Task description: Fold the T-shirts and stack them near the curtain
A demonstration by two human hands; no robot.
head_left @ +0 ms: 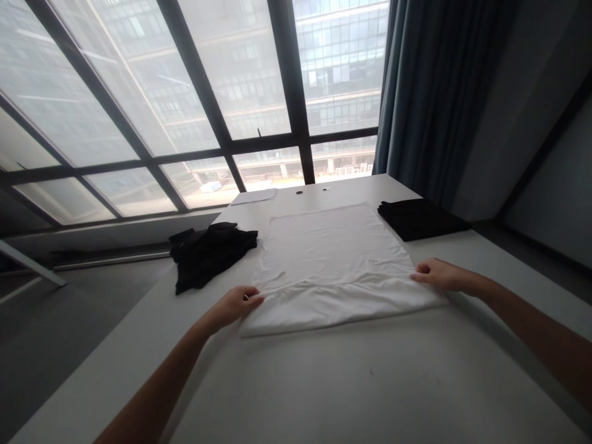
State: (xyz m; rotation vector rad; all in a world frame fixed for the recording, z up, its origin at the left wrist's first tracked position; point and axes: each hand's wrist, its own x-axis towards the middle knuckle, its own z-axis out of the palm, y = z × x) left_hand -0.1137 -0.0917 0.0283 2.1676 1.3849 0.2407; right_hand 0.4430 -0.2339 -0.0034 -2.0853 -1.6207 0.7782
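A white cloth garment (328, 246) lies spread over the table, its near part folded back over itself in a wrinkled band. Whether it is a shirt I cannot tell. My left hand (238, 303) pinches the left side of that folded band between thumb and fingers. On the opposite side, my right hand (435, 274) grips the band's right edge with its fingers closed. The cloth stretches between both hands, with small creases running across the fold.
The white table (333, 382) carries a crumpled black garment (210, 253) at left and a folded black cloth (420, 217) at right. A flat white item (253, 197) lies at the far left corner. Windows (259, 68) and a blue curtain (430, 80) stand behind.
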